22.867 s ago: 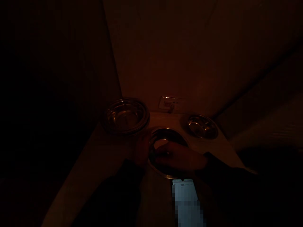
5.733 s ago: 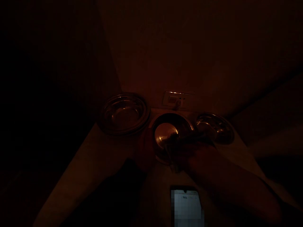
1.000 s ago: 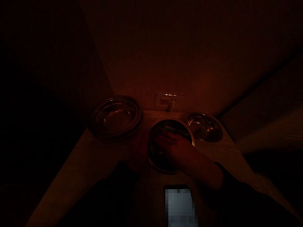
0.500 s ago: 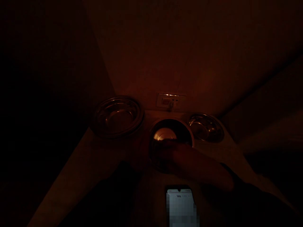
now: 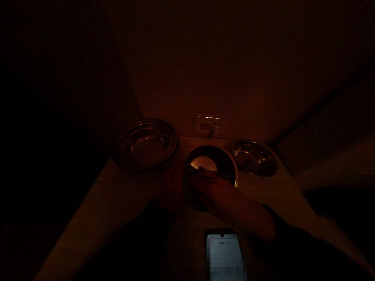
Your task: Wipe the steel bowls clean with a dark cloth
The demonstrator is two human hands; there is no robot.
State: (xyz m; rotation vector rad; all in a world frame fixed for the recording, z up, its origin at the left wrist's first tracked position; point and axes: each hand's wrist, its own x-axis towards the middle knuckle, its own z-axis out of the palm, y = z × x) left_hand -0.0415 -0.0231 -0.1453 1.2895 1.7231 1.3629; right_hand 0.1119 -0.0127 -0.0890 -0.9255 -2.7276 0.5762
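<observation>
The light is very dim. A round metal bowl (image 5: pixel 235 168) with deep walls stands in the middle of the table, a pale shiny patch showing on its inner bottom. Over and into it reaches my right hand (image 5: pixel 208 188), palm down. Its fingers are lost in the dark, so what they hold, if anything, is hidden. Some dark, thin shapes lie near the fingers but are too dim to name. My left hand (image 5: pixel 172 187) is against or close beside the bowl's left wall, barely visible, its fingers not distinguishable.
Stacked metal plates or shallow bowls (image 5: pixel 146 166) stand at the back left. A smaller metal dish (image 5: pixel 256 158) sits at the back right. A lit phone (image 5: pixel 225 255) lies in front of the bowl. On the wall behind is a socket panel (image 5: pixel 202 125) with a plug.
My right hand and forearm have shifted slightly left inside the bowl, and the bowl has moved a little left and back. The left hand shows slightly more clearly beside it.
</observation>
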